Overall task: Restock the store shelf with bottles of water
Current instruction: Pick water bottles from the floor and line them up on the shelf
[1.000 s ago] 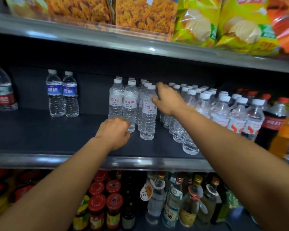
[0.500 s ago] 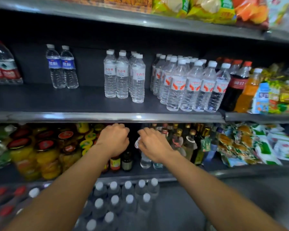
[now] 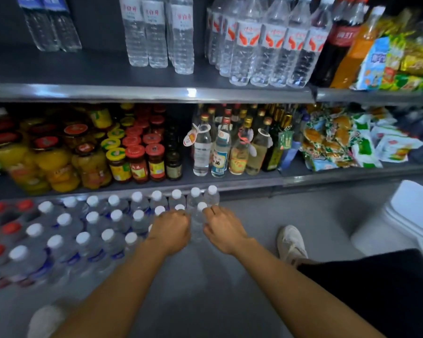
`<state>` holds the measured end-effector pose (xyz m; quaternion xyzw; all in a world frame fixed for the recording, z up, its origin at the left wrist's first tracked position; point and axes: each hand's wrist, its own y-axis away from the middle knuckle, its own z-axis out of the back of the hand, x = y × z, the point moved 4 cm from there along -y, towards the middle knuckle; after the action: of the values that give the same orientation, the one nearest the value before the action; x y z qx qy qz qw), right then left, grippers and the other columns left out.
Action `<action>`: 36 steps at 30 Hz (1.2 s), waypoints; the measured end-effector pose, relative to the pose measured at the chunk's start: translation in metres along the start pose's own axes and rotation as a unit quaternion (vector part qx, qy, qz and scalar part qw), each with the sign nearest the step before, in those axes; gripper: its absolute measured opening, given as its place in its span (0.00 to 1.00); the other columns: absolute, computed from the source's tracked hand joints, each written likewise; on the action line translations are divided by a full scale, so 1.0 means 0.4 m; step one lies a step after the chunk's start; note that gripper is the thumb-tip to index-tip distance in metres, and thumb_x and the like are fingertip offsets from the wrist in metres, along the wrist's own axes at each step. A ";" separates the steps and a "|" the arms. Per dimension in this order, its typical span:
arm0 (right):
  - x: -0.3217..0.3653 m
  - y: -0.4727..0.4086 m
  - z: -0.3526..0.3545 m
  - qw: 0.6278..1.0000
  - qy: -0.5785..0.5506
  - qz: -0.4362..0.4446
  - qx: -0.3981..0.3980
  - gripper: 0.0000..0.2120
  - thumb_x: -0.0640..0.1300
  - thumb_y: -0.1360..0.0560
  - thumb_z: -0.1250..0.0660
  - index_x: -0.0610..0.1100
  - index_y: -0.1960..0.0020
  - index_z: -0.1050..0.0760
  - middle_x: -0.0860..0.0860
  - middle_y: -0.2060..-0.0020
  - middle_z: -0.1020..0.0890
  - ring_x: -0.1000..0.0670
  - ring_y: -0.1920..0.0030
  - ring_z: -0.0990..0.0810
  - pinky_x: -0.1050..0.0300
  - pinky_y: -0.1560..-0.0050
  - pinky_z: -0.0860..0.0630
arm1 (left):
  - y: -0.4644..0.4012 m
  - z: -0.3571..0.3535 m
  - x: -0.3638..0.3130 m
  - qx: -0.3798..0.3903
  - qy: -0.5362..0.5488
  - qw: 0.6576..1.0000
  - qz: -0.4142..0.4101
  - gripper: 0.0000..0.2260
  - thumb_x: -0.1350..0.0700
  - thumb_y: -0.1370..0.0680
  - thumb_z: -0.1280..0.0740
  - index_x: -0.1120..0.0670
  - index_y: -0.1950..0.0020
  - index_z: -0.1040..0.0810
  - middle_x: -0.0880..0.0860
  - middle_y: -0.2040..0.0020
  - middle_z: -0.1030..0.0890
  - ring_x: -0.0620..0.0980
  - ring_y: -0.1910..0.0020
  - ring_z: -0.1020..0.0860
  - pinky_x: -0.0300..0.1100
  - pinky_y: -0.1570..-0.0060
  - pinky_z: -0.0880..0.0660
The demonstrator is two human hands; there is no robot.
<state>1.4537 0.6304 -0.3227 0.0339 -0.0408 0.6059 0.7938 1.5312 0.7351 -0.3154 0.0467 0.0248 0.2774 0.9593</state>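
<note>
Both hands low over bottles (image 3: 112,230) standing on floor (image 3: 291,211) below shelf (image 3: 156,92). Left hand (image 3: 170,231) curled on bottle caps, grip unclear. Right hand (image 3: 224,229) pinching one bottle's neck (image 3: 197,219).

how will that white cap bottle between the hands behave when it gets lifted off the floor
The white-capped bottle looks full of clear water, so probably heavy for its size. Its thin clear plastic would likely dent under a hard squeeze. Tall and narrow, it may tip if nudged near the cap. The left hand and right hand flank it.
</note>
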 end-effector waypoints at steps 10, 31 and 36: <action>-0.068 0.053 -0.236 0.992 -0.041 -0.077 0.093 0.18 0.47 0.21 0.43 0.41 0.33 0.33 0.42 0.38 0.27 0.41 0.39 0.29 0.49 0.39 0.35 | 0.008 -0.254 -0.048 0.091 -0.013 0.996 -0.016 0.13 0.54 0.20 0.44 0.55 0.39 0.26 0.56 0.38 0.26 0.56 0.39 0.26 0.46 0.40 0.32; -0.154 -0.239 -0.285 0.983 -0.130 -0.126 -0.038 0.25 0.62 0.25 0.35 0.41 0.44 0.27 0.42 0.51 0.18 0.39 0.50 0.21 0.53 0.58 0.33 | -0.123 -0.442 -0.007 0.121 0.047 0.991 -0.033 0.06 0.61 0.35 0.28 0.61 0.60 0.19 0.60 0.61 0.20 0.62 0.61 0.20 0.50 0.59 0.23; -0.140 -0.243 -0.259 0.980 -0.163 -0.116 0.002 0.19 0.52 0.23 0.35 0.39 0.40 0.30 0.40 0.48 0.19 0.37 0.48 0.22 0.52 0.58 0.31 | -0.107 -0.410 -0.002 0.101 0.039 0.994 -0.025 0.11 0.57 0.23 0.39 0.59 0.44 0.23 0.58 0.45 0.23 0.58 0.44 0.24 0.45 0.45 0.30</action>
<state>1.5354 0.5617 -0.4320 0.1384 -0.1640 0.4958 0.8415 1.5412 0.7111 -0.4829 0.1316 0.0910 0.2509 0.9547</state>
